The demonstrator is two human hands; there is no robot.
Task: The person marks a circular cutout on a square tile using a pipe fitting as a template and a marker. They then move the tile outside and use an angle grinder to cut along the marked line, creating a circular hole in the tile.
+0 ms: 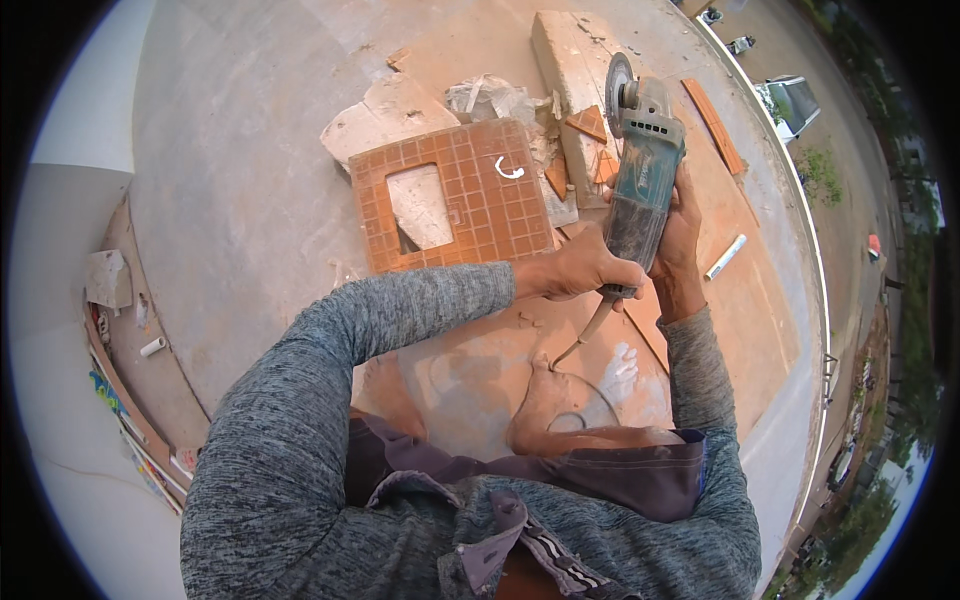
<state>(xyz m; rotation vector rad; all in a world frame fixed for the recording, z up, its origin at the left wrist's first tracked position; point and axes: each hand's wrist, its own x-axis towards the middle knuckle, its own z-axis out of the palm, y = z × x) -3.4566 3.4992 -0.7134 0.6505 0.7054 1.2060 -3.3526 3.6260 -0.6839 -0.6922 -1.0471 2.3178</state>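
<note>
Tile (475,165) with 1 opening, lying gridded face up just beyond the left hand (585,265) and to its left. The opening was 4-sided and passed right through, since pale material showed inside it; it lay nearer the tile's left edge than its right. A curved white mark (508,170) stood on the far right part of the grid, its purpose unclear.

Both hands grasped the grinder (645,175): the left closed round the rear end, thumb across it, and the right hand (680,235) wrapped the right flank of the body. The disc (617,95) stood at the far end, beyond both hands and apart from the tile; whether it was spinning could not be told. The cord (592,338) ran from the rear end down toward the wearer.

By its state, the cutting of this opening was judged complete, with no uncut bridge visible across it. No second opening had been cut. Whether the edges called for trimming could not be judged at this scale, and the white mark alone did not establish that a further cut was left.

Beyond the left hand, near the disc, 3 orange shards (590,122) lay on and beside a pale block (570,60), probably offcuts. An orange strip (713,125) lay beyond the right hand, and a white tube (726,257) just to its right.
</note>
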